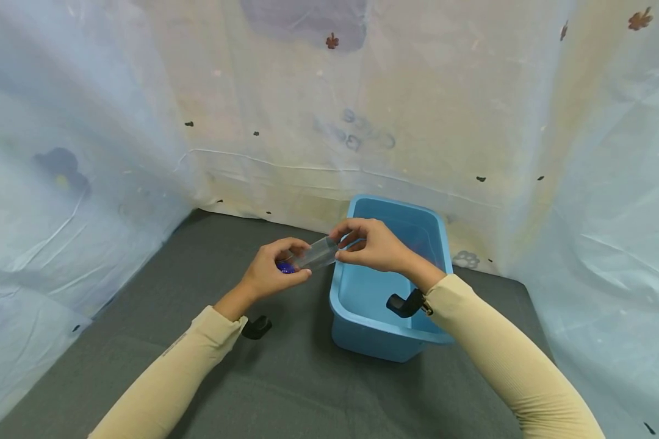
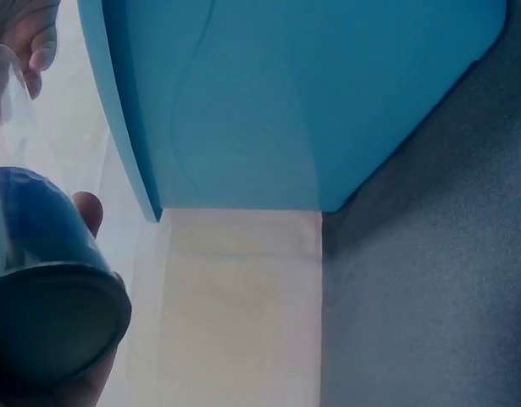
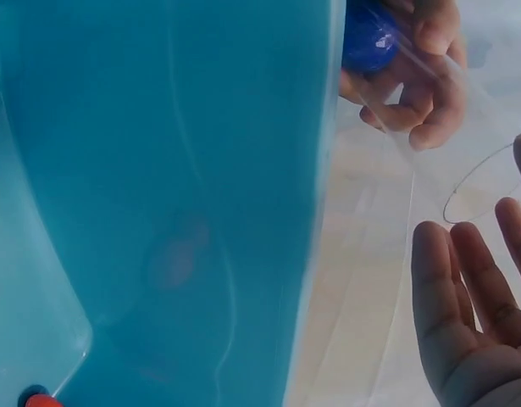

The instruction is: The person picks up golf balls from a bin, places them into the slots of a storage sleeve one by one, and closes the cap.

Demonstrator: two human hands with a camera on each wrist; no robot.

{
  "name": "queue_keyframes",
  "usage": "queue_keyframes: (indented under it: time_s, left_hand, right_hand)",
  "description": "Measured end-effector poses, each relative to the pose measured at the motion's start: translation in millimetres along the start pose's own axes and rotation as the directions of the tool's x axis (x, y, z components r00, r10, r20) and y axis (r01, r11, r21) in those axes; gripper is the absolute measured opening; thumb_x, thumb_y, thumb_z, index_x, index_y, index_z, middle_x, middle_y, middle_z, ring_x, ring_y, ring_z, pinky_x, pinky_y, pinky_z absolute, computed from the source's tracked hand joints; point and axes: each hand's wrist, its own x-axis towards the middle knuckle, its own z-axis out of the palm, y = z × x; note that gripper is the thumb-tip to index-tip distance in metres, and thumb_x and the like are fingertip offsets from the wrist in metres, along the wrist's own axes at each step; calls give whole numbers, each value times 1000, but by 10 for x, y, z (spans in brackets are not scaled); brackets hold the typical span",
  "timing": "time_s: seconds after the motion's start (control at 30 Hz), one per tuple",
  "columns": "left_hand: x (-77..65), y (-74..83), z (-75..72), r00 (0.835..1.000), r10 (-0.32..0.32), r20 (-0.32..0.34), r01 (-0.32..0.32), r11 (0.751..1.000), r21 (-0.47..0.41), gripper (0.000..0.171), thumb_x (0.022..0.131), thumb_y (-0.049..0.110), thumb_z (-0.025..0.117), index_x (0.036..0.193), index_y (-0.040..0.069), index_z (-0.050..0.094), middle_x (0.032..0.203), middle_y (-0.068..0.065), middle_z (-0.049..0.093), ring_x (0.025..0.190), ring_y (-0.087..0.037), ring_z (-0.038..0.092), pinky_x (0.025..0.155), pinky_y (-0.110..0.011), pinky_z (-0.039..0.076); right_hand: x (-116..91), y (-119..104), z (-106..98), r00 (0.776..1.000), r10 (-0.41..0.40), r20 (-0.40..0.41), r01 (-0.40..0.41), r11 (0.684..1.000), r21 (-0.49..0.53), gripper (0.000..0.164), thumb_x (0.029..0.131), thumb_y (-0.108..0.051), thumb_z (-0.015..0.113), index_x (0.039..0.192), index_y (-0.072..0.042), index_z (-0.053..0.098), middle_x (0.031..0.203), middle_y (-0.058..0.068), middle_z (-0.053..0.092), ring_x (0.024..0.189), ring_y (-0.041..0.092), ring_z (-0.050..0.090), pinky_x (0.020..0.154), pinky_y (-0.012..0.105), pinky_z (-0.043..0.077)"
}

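Observation:
My left hand (image 1: 271, 267) grips a clear plastic tube (image 1: 317, 253) near its lower end, fingers and thumb wrapped round its sides. The tube tilts up toward the right. A shiny blue ball (image 3: 369, 38) sits inside it, down by the left hand. The round end of the tube (image 2: 57, 322) looks dark in the left wrist view. At the other end is a thin open rim. My right hand (image 1: 372, 245) is right at that rim, its fingers spread and loosely bent, with no ball between them.
A light blue plastic tub (image 1: 362, 323) stands on the dark grey tabletop (image 1: 302, 384), beneath the right forearm. Part of a red object (image 3: 43, 400) shows low in the tub. Pale patterned sheeting (image 1: 417, 97) hangs behind and on both sides.

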Motion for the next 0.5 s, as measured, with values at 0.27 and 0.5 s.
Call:
queue_keyframes:
  time_s: [0.27,0.5]
  left_hand:
    - [19,-218,8,1000,-2,-11,2,1000,-20,39,79,18,78,115,19,64,103,-5,64,76,-14,66,69,-30,56]
    - [-15,-230,-6,999,-30,-14,30,999,-11,40,79,18,79,115,15,64,103,-8,64,77,-17,66,70,-28,56]
  right_hand:
    - [17,54,-51,1000,-22,-4,22,998,-52,30,86,-13,71,115,-11,65,117,6,66,101,25,66,81,31,57]
    - [19,255,-154,999,13,-46,-18,995,-96,31,86,-17,71,116,-14,65,116,6,67,101,25,66,80,36,57]
